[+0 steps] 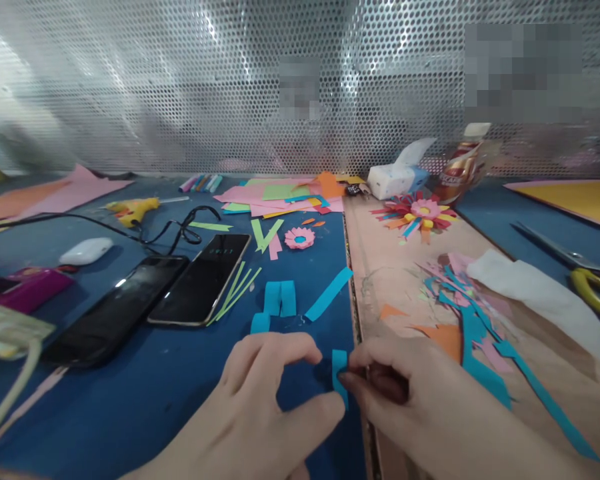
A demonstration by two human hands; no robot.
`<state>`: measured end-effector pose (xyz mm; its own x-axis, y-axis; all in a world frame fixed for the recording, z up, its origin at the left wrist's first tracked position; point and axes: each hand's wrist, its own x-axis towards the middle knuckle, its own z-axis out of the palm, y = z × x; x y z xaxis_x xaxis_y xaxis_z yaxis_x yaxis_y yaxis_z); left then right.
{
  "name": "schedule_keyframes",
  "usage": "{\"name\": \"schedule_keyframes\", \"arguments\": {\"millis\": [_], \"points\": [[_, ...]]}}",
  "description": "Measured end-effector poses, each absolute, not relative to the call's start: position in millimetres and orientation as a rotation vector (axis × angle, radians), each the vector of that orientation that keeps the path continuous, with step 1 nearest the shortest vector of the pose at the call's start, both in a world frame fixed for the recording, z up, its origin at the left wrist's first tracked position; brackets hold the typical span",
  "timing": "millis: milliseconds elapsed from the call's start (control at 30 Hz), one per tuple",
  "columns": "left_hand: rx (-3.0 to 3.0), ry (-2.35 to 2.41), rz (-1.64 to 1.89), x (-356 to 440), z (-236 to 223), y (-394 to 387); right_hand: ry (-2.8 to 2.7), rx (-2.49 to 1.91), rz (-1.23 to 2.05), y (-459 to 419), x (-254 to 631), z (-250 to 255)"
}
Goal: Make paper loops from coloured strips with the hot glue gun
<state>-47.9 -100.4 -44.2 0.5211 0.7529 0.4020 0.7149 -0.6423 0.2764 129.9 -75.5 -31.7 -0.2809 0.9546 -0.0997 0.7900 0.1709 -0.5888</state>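
Note:
My right hand (405, 393) pinches a short blue paper strip (339, 363) between thumb and index finger, above the seam in the tabletop. Just left of it is my left hand (265, 393), its thumb and index finger apart and nothing between them. The left thumb tip comes close to the strip's lower end; whether it touches cannot be made out. Beyond my hands lie curled blue paper pieces (280, 298) and a straight blue strip (329, 293). Farther off sits a pink paper flower (300, 238) with a blue centre.
At left are two phones (203, 280) (123, 310), a white earbud case (87, 251), cables and a yellow glue gun (135, 210). At right are paper scraps (473, 327), scissors (575, 257), a multicoloured paper flower (423, 212), tissues (397, 179) and a bottle (457, 170). A perforated metal panel (205, 100) stands behind.

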Motion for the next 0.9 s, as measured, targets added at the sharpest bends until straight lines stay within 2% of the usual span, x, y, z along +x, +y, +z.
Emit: {"name": "schedule_keyframes", "arguments": {"millis": [467, 667, 900], "points": [[2.674, 1.29, 0.686, -46.4, -42.1, -99.2, -2.178, -1.645, 0.892, -73.6, 130.4, -27.0], [2.634, 1.274, 0.765, -46.3, -43.0, -100.5, -2.153, -1.658, 0.924, -72.9, 130.6, -30.7], [2.518, 1.311, 0.829, -48.8, -41.8, -97.6, -1.957, -1.638, 1.144, -71.7, 134.6, -34.7]]}}
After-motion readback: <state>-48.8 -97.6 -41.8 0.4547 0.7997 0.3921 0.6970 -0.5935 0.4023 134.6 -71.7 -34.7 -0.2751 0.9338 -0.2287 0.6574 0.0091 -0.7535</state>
